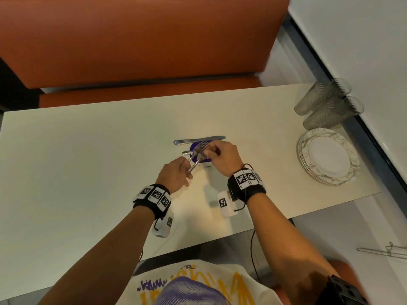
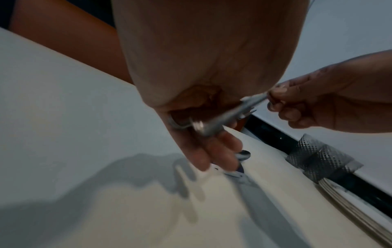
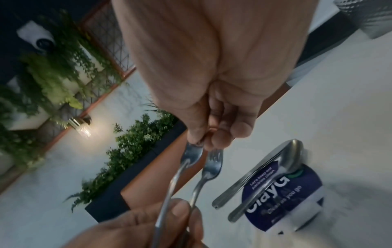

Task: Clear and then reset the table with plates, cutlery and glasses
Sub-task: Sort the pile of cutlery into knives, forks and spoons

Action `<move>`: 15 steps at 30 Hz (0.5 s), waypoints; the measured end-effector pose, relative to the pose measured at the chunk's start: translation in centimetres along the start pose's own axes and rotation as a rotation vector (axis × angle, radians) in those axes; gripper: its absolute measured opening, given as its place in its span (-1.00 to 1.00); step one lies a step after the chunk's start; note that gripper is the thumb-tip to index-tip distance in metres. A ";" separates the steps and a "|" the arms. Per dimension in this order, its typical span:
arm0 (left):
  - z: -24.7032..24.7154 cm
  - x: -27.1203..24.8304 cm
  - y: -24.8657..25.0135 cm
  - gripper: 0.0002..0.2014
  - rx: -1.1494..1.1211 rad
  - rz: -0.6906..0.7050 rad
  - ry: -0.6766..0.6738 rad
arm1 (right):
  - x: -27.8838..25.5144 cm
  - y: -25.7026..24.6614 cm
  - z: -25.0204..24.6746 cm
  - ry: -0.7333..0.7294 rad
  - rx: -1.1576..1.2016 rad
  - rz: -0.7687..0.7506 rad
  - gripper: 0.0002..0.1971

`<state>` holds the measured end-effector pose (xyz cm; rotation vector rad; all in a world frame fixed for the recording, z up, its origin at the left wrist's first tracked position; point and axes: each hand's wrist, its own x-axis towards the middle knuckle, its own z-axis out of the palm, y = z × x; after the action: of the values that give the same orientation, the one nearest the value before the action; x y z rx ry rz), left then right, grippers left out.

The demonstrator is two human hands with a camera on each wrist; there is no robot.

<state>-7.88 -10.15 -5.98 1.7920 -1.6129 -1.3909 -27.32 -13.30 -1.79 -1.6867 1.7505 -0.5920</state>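
Over the middle of the cream table both hands hold two metal forks. My left hand grips both handles near their ends. My right hand pinches the tines of one fork; the other fork hangs free beside it. Under the forks a knife and a spoon lie on the table by a purple sign. The left wrist view shows the fork handles blurred in my left hand.
A stack of marbled white plates sits at the table's right end, with textured glasses just behind it near the wall edge. An orange bench runs along the far side. More metal cutlery lies off the table at lower right.
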 end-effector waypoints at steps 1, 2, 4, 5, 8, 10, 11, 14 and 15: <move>0.2 -0.4 0.4 -0.73 -0.063 -0.027 -0.031 | 0.1 -0.1 0.0 0.037 0.020 0.002 -0.94; 0.4 -0.6 0.8 -0.72 -0.114 -0.046 -0.048 | 0.2 -0.2 0.2 0.067 0.023 0.004 -0.94; 0.7 -0.9 1.3 -0.68 -0.188 -0.074 -0.064 | 0.1 -0.2 0.6 0.110 0.013 0.011 -0.91; 0.8 -1.0 1.5 -0.66 -0.215 -0.085 -0.067 | 0.1 -0.1 0.8 0.129 0.019 0.017 -0.90; 0.9 -1.2 1.7 -0.63 -0.293 -0.102 -0.064 | -0.3 -0.1 1.1 0.192 0.048 0.012 -0.92; 0.9 -1.3 1.8 -0.62 -0.321 -0.102 -0.048 | -0.5 -0.3 1.2 0.214 0.073 0.012 -0.90; 0.9 -1.3 1.9 -0.62 -0.311 -0.098 -0.036 | -0.6 -0.4 1.3 0.228 0.093 0.003 -0.88; 1.0 -1.3 2.0 -0.63 -0.267 -0.089 -0.005 | -0.9 -0.7 1.8 0.235 0.184 0.000 -0.66; 1.0 -1.3 2.1 -0.63 -0.259 -0.086 0.000 | -0.8 -0.6 1.9 0.226 0.226 0.020 -0.57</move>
<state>-9.69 -9.24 -4.23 1.7242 -1.2997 -1.5583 -25.55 -12.36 -2.60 -1.4909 1.7760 -0.9652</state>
